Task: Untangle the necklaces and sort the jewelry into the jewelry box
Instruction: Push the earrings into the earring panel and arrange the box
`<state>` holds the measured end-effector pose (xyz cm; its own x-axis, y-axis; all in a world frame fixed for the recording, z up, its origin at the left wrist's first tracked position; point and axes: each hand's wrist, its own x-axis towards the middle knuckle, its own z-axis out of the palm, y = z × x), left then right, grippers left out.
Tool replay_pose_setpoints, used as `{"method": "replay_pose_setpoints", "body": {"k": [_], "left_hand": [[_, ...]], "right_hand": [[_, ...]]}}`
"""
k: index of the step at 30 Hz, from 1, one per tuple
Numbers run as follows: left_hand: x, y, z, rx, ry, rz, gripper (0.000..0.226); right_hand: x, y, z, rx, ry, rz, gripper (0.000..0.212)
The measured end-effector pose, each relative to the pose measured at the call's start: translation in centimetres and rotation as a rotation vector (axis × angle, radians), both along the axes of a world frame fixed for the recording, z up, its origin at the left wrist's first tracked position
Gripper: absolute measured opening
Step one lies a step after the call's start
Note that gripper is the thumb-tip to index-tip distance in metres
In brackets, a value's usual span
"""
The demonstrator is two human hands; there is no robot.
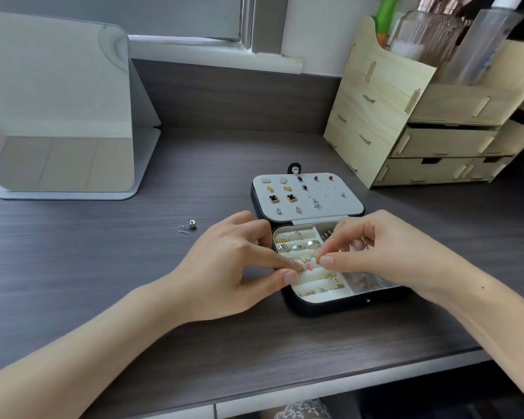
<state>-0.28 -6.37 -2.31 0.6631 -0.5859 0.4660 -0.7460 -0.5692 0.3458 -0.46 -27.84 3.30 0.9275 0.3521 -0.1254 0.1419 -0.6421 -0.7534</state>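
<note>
A small black jewelry box [339,306] lies open on the desk, its white lid panel [333,204] studded with several earrings. Rings sit in the cream ring rolls, and gold chains [333,281] lie in the front slots. My left hand [239,264] and my right hand [375,252] meet over the ring rolls, each pinching a small piece of jewelry with a pink and green charm [307,266] between thumb and forefinger. A lone silver hook earring [188,226] lies on the desk left of the box.
A folding mirror [61,116] stands at the back left. A wooden drawer organizer [421,122] with bottles on top fills the back right. The desk's front edge [315,385] runs close below my forearms.
</note>
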Motion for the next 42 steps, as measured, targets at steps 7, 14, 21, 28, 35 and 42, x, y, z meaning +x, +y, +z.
{"method": "replay_pose_setpoints", "body": {"k": [7,14,21,28,35,42], "left_hand": [[0.2,0.1,0.0,-0.040,0.008,-0.022,0.028],[0.5,0.4,0.7,-0.316,0.140,0.082,0.038],[2.5,2.7,2.1,-0.638,0.221,0.349,0.027],[4.6,6.2,2.7,-0.807,0.287,0.630,0.028],[5.1,6.9,2.3,-0.762,0.385,0.755,0.026],[5.1,7.2,2.3,-0.719,0.416,0.779,0.026]], "right_hand": [[-0.7,1.5,-0.4,-0.017,-0.050,0.123,0.009],[-0.5,2.2,-0.8,-0.044,-0.038,0.100,0.006],[-0.2,2.8,-0.1,-0.126,0.034,0.069,0.010],[-0.1,3.8,0.8,-0.195,0.019,0.080,0.011],[2.8,9.7,1.0,-0.128,-0.348,0.206,0.009],[7.2,15.2,-2.1,-0.402,-0.516,0.251,0.016]]}}
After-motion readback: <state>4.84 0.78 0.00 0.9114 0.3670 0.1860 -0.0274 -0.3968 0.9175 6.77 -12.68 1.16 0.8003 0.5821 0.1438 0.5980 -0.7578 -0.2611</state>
